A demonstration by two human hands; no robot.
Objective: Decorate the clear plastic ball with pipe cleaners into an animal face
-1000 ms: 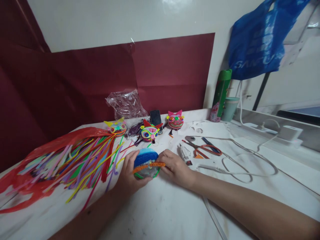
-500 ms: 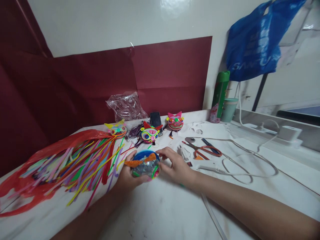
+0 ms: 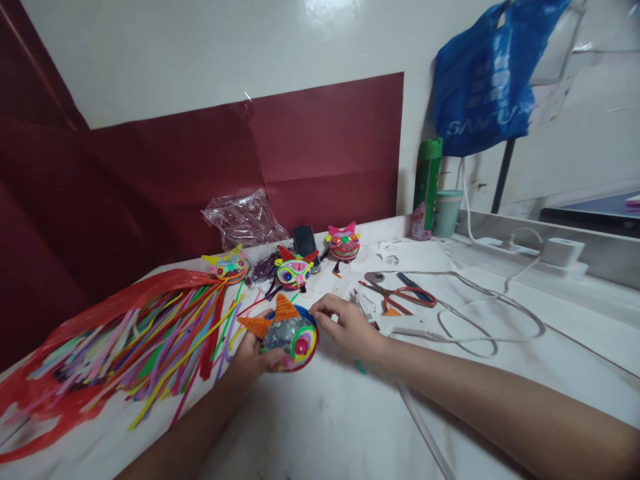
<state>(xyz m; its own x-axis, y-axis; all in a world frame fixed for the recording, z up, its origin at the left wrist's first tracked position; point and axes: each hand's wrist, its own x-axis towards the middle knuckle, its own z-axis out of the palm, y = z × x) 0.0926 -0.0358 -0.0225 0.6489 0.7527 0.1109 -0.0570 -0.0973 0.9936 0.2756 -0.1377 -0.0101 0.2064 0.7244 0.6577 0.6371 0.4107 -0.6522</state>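
Observation:
A round craft head (image 3: 280, 339) with orange ears, a grey body, a blue rim and a ringed pink-and-yellow eye is tilted above the white table. My left hand (image 3: 254, 353) grips it from the left, thumb across its lower front. At its upper right edge, my right hand (image 3: 340, 323) has its thumb and fingers pinched together; whatever they hold is too small to make out. Behind it sit a red-horned craft head (image 3: 295, 272), a pink-eared one (image 3: 343, 243) and a yellow-eared one (image 3: 230, 265).
Colourful strips (image 3: 165, 340) and a red plastic bag (image 3: 135, 287) lie left. Right are orange-handled scissors (image 3: 415, 297), a glue gun (image 3: 410, 327) and looped cable. A phone (image 3: 305, 245), green spray can (image 3: 427, 190) and cup (image 3: 447, 213) stand at the back.
The held craft head has turned, so its ringed eye and both upright orange ears now show. My right hand stays by its edge, and the camera view has shifted slightly.

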